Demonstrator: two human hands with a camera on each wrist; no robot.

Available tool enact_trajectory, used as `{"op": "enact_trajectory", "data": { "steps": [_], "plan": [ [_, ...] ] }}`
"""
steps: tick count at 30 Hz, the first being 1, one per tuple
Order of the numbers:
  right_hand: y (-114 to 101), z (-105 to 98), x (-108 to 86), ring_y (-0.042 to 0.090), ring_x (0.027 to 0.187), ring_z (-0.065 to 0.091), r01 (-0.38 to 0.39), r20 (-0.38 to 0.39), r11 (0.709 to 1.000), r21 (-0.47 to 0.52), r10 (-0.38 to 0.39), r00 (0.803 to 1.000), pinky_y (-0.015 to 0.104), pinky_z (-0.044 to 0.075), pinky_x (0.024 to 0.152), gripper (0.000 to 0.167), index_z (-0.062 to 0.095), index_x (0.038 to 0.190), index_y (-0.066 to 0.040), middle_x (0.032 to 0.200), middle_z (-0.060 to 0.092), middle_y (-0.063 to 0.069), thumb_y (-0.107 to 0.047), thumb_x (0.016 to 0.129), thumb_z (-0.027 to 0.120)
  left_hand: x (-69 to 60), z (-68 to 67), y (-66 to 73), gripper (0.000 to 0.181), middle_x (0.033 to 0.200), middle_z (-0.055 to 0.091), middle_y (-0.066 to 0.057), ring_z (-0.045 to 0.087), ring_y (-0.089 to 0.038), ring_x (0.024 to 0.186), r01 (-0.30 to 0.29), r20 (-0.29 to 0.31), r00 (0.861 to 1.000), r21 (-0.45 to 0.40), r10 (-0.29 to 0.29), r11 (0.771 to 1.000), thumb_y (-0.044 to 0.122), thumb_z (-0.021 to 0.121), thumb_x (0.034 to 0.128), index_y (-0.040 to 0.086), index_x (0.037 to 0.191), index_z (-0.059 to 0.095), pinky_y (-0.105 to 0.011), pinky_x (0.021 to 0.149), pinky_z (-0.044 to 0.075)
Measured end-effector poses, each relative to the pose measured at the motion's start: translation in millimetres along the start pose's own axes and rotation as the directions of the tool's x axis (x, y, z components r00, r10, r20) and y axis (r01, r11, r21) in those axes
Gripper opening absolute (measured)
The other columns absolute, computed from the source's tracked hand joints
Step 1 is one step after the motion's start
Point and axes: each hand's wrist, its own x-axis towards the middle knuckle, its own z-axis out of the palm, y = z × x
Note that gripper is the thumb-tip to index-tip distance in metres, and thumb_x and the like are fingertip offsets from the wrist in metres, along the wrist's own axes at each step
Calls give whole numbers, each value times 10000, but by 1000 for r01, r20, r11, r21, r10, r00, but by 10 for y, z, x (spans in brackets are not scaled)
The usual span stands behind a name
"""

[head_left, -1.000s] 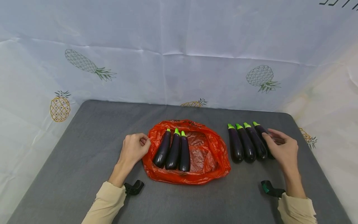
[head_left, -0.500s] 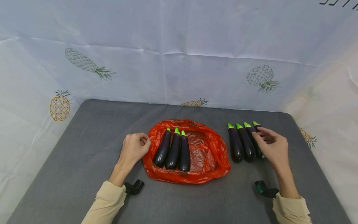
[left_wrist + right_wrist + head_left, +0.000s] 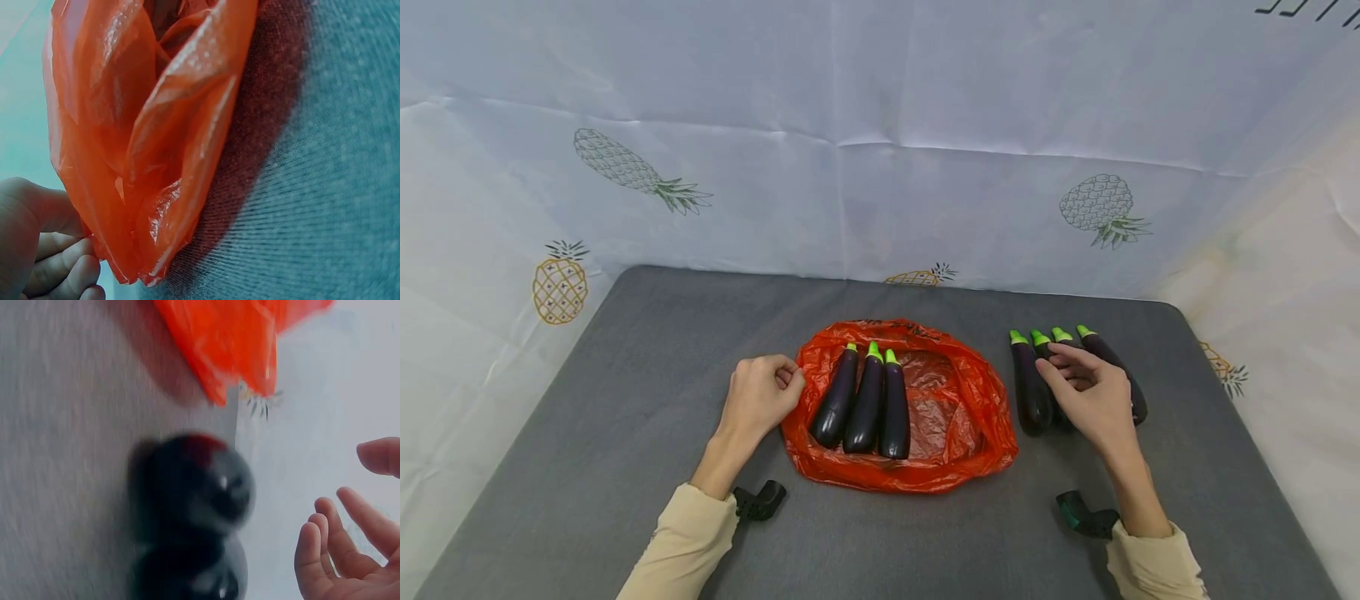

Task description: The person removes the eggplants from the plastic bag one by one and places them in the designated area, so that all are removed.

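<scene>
- Eggplants (image 3: 863, 408): three lie side by side inside the mouth of the red plastic bag (image 3: 910, 477), toward its left side. Four more lie in a row on the bench (image 3: 962, 550), to the right of the bag, green stem ends pointing away from the person.
- Change: the right hand (image 3: 1088, 393) has shifted left along the row. The rightmost eggplant (image 3: 1120, 362), largely covered half a second ago, now shows more of its length; the second and third from the left are partly hidden instead.
- Significance: the count is unaltered, three inside and four outside. Judged from this, the shift has repositioned the hand only; no eggplant has been transferred.
- Right hand pose: palm low over the row, forearm slanting in from the lower right. Fingers (image 3: 340, 547) are loosely bent and spread, thumb (image 3: 382, 456) well apart from them, nothing between. The right wrist view shows no contact with an eggplant.
- Left hand (image 3: 762, 398) pose: stationary at the left edge of the bag. Thumb and fingers pinch the plastic, as the left wrist view confirms.
</scene>
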Motion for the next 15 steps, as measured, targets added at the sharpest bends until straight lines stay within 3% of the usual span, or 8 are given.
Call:
{"op": "enact_trajectory", "data": {
  "steps": [4,10,15],
  "plan": [
    [-61,95,-41,-101,766,601,18,31,999,26,-18,999,71,490,695,339,724,1215,-9,914,650,-224,-186,926,740,-1,-3,1,147,634,677,-78,572,-117,538,5,1,1000,1,-5,1000,45,661,858,13,731,729,-328,575,528],
    [-160,213,-110,-104,774,600,51,80,997,64,-56,995,79,499,697,326,726,1224,-22,1030,736,153,-139,919,742,-4,-10,4,147,635,679,-77,576,-119,541,2,1,1000,7,-2,1000,45,661,857,15,730,729,-329,578,529],
    [-207,289,-143,-104,783,596,68,108,994,86,-78,991,78,502,700,325,724,1224,-19,1050,740,191,-123,916,743,-4,-15,6,150,636,676,-75,571,-119,542,-1,-2,1000,8,1,1000,47,657,858,17,729,728,-325,579,527]
  ]
}}
